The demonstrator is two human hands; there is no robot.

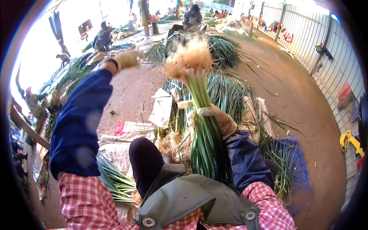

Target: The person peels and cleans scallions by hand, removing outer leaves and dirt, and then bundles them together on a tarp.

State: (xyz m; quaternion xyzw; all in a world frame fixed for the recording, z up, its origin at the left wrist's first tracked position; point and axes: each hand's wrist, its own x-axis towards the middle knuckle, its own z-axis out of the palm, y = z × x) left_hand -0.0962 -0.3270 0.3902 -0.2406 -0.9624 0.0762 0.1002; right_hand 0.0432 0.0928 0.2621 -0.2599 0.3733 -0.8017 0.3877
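Note:
A thick bunch of green onions (198,90) stands upright in front of me, its tangled pale-brown roots at the top and green leaves hanging toward my lap. My right hand (219,119), in a pale work glove, is wrapped round the stalks at mid-length. A small pale piece shows at the left side of the stalks; I cannot make out what it is. My left hand (128,59), gloved too, is raised out to the left, apart from the bunch. Motion smears its fingers, so its grip is unclear.
More green onions (230,94) lie piled just beyond the bunch, others (115,180) by my left knee. Pale sacking (119,147) and a blue sheet (293,161) cover parts of the dirt floor. Farther off, people (192,19) sit among heaps. A metal wall (306,30) runs along the right.

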